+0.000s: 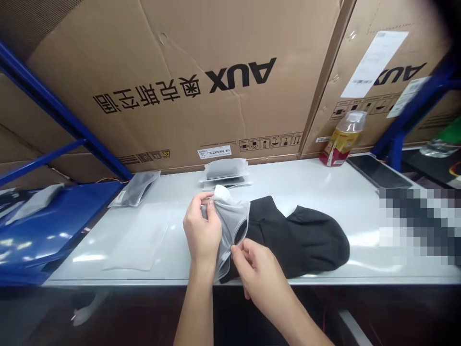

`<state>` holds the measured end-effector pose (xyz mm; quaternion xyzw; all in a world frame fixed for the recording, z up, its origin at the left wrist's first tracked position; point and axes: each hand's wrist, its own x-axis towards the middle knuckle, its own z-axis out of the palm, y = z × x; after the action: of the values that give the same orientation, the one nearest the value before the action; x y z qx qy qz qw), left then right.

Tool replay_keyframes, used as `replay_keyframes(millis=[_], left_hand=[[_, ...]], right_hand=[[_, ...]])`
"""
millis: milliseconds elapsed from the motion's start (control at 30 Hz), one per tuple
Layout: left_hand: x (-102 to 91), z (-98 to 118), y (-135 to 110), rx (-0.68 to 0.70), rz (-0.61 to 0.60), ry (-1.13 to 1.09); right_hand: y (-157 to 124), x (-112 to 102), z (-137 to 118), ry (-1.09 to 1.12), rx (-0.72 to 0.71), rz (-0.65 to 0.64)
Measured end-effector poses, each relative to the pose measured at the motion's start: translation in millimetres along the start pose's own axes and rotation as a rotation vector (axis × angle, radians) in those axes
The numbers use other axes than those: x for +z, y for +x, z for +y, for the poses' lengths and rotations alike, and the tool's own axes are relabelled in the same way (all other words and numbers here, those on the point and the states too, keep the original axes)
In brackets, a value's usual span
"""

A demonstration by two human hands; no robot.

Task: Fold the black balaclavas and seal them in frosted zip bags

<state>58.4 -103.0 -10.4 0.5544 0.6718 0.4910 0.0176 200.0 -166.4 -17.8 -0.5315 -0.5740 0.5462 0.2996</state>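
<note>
Single head-worn view, facing forward and down, close over tabletop (288,182), cartons (216,120) filling upper part.

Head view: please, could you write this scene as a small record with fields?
Left hand: grips the upper left part of the bag
Right hand: pinches the bag's lower right edge
Bag: frosted; whether filled, cannot tell
Black cloth: on the table, mostly right of the bag
Table, back middle: packets
Table, back right: bottle, upright
Behind: cartons, "AUX" print upside down
</note>
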Motion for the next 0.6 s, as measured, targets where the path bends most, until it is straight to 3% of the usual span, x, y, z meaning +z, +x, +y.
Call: replay_keyframes(millis=[133,233,333,433,600], left_hand=[[0.6,-3,5,0.042,-0.108,0.048],[-15.9,6,1,0.144,-0.235,0.093],[-38.8,13,-12,0.243,-0.539,0.137],[-53.7,9,-25,0.254,-0.848,0.175],[-54.4,-5,-28,0.246,-0.888,0.158]], right_hand=[[5,-8,2,-0.007,0.017,-0.036],[9,-20,5,0.037,0.038,-0.077],[14,-29,9,0.101,0.039,-0.072],[18,-31,12,0.147,0.042,-0.112],[22,-26,15,0.231,0.054,-0.108]])
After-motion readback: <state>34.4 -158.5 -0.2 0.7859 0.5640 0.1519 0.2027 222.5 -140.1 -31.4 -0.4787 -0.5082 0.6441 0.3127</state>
